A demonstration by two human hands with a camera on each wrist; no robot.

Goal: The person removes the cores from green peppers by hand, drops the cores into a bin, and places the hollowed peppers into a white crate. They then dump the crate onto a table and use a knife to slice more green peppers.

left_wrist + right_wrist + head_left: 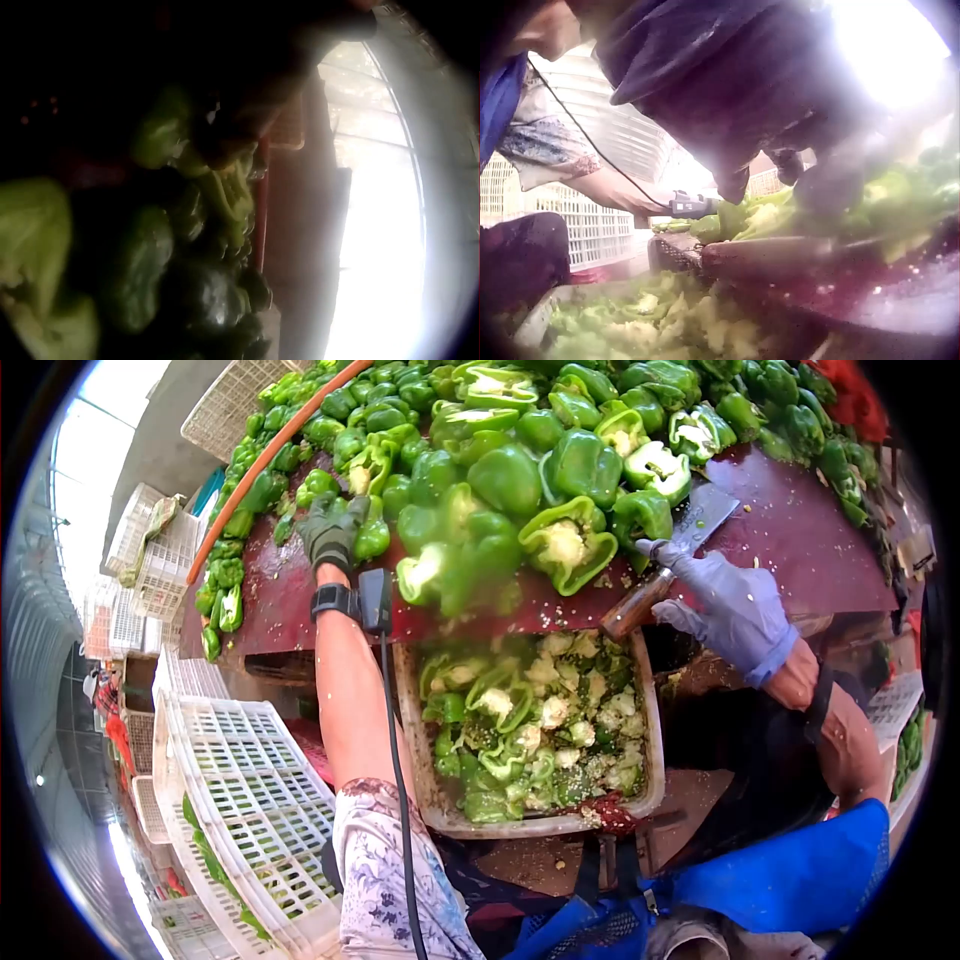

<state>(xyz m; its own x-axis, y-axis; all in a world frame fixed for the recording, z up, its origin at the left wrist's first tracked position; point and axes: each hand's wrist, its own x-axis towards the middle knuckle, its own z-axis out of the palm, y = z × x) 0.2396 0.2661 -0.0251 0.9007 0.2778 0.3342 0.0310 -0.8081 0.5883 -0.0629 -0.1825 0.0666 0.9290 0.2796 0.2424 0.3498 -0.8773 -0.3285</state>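
Observation:
My left hand (335,540), in a dark glove, reaches to the left part of a pile of green bell peppers (585,465), its fingers pointing away among them. A whole pepper (371,538) lies right beside it. In the left wrist view the fingers are dark against the peppers. My right hand (735,605), in a purple glove, is spread over a cleaver, index fingertip near a pepper (640,520). The cleaver's wooden handle (635,607) juts over the table edge and its blade (708,515) lies flat. In the right wrist view the fingers hang above the handle (765,253).
Below the edge of the dark red table (800,550) stands a tub (655,760) of pepper cores, seeds and scraps. White plastic crates (250,790) stand at the left. An orange-brown rod (265,460) runs along the pile's left side. A black cable (400,790) follows the left arm.

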